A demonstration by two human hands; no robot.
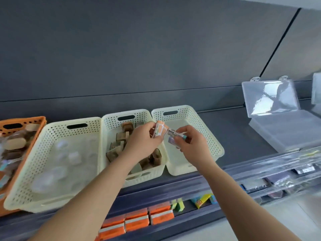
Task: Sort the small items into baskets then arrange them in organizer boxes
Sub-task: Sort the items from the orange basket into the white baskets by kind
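Three cream perforated baskets stand in a row on a grey shelf. The left basket [26, 180] holds several clear round items, the middle basket [111, 122] several small brown boxes, and the right basket [199, 122] looks empty where visible. My left hand [142, 141] grips a small orange and white packet [159, 130] above the gap between the middle and right baskets. Right beside it, my right hand [192, 145] pinches a small white and purple packet [174, 136], and the two packets nearly touch.
An orange basket [34, 122] of mixed items sits at far left. A clear organizer box [286, 133] with its lid raised stands at right. Below are orange packs [137, 221] on a lower shelf and clear trays [278, 171] of small goods.
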